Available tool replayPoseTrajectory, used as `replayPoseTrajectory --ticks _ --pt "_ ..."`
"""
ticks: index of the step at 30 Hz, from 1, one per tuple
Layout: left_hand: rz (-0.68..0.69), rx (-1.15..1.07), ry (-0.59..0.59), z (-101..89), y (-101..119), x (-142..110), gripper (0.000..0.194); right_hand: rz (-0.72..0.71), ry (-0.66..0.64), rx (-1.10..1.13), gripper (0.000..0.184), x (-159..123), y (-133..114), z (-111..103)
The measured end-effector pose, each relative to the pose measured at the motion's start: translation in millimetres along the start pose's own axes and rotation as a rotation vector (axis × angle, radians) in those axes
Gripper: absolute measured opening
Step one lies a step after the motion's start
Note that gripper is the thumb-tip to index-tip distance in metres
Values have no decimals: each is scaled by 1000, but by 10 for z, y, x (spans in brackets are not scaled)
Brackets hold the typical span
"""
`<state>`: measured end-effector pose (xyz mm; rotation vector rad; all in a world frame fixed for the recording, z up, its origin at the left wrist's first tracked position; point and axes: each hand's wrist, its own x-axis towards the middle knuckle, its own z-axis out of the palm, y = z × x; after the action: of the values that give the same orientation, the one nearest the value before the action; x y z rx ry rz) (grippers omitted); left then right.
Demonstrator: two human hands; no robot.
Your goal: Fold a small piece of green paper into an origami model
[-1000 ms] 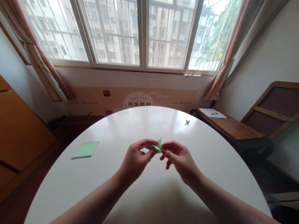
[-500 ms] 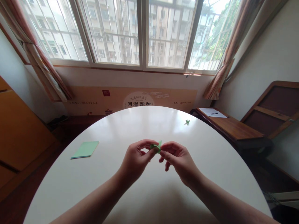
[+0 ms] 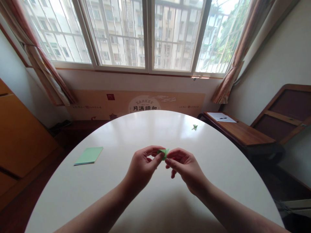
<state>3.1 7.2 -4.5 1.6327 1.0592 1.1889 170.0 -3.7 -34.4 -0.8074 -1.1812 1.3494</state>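
Note:
A small folded piece of green paper [image 3: 163, 152] is held up above the middle of the white table [image 3: 116, 136]. My left hand [image 3: 144, 161] pinches it from the left, thumb in front and forefinger along the top. At the paper's right edge, the thumb and forefinger of my right hand [image 3: 186, 165] close on it, while its other fingers curl beneath. The fingertips hide part of the folds. Farther back to the right lies a small green folded-paper figure [image 3: 194, 127], with several points sticking out.
A stack of square green paper [image 3: 88, 155] lies on the table's left side. Beyond the right rim stands a wooden side table [image 3: 252, 129] with a white sheet [image 3: 221, 117] and a dark pen on it. A patterned cardboard panel [image 3: 97, 100] is under the window.
The green paper has turned slightly between my fingers, so a flatter face of it shows now and its raised tip is lower. Both hands stay nearly in place.

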Motion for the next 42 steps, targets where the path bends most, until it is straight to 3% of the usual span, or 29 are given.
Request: replayPoseTrajectory --ticks 13,17,24,42 --pt "57 3 -10 3 3 -28 35 -1 -2 23 21 -18 2 11" --pt "-13 -148 -73 -24 43 5 40 23 11 34 21 -16 -26 1" --pt "-171 -341 -128 -83 36 77 28 45 -7 59 24 5 -85 -25" --pt "-161 -390 -166 -77 23 77 19 56 -36 98 23 13 -95 -48"
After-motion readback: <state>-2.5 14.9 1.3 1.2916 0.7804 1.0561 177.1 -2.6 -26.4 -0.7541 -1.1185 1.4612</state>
